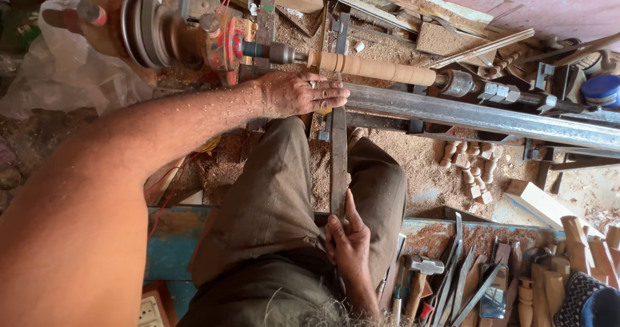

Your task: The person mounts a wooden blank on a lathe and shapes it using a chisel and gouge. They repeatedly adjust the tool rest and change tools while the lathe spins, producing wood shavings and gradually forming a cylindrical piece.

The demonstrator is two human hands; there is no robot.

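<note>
A round wooden spindle (374,68) is held sideways in a wood lathe. One end is fixed to the drive end with its pulley wheels (145,30), and the other end is pressed by the metal tail end (460,82). The spindle is already round and pale, with small grooves seen near the drive end.

A long turning chisel (338,152) is laid across the steel tool rest bar (465,114), which runs just in front of the spindle. The blade end of the chisel is pinned down on the bar by the left hand (300,93), with the fingers laid flat over it. The handle end, on the side of the bar away from the spindle, is gripped by the right hand (349,246), closed round it above the lap. The very tip of the chisel is hidden by the left fingers, so it cannot be told if the wood is being touched.

The step in hand looks like shaping the spindle near the drive end. For the next move, the chisel would need to be kept steady on the bar and slid slowly along it.

Small turned wooden pieces (468,165) are seen in the sawdust below the bar. More chisels and a hammer (420,275) are laid out further from the bar, beside the right hand.
</note>
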